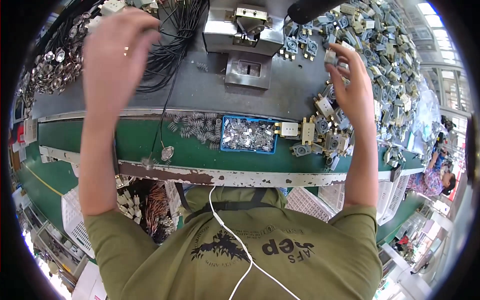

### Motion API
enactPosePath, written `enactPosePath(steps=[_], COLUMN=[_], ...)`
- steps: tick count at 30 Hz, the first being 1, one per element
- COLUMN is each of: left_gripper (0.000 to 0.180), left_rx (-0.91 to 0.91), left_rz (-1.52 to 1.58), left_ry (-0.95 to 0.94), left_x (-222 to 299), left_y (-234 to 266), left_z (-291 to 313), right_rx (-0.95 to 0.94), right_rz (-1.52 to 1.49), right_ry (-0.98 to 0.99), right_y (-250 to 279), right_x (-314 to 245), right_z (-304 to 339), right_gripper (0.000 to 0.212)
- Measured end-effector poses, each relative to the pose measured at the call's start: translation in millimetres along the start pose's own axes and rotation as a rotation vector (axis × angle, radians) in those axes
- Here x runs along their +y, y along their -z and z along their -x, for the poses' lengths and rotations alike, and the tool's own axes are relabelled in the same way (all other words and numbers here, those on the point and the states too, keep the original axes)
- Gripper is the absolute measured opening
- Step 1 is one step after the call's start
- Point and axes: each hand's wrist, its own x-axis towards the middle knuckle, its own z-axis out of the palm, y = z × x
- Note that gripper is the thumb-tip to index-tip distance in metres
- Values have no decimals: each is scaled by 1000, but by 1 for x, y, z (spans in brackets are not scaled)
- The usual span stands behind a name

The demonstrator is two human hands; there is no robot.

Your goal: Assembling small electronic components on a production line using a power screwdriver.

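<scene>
My left hand [117, 55] is raised at the far left, above the black cables, and smeared by motion. Its fingers bend to the right, and what they hold, if anything, does not show. At the right, my right hand [352, 82] pinches a small whitish block [330, 56] between thumb and fingers, beside the pile of similar blocks. Between my hands stands a metal press fixture [250, 35] with a slotted metal block [248, 70] in front of it. A round metal disc on a thin black lead [167, 153] lies on the green bench strip.
A blue tray [223, 135] of small metal tabs sits near the front edge, beside loose springs [195, 125]. Blocks with brass-coloured terminals [307, 131] lie to its right. Black cables [182, 30] and metal discs [60, 55] fill the left. A dark rounded object [302, 12] overhangs the back.
</scene>
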Motion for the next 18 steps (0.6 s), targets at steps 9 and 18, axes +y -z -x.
enactPosePath(steps=[9,18], left_gripper=[16,19], left_rx=[-444,-424], left_rz=[34,551], left_ry=[-176,66], left_x=[39,35], left_y=[-59,-38], left_z=[24,19], right_rx=[37,-197], right_rz=[-219,-301], right_ry=[379,75], right_y=[-32,-60], right_x=[-73,-71], right_z=[-3,-7], right_gripper=[79,36])
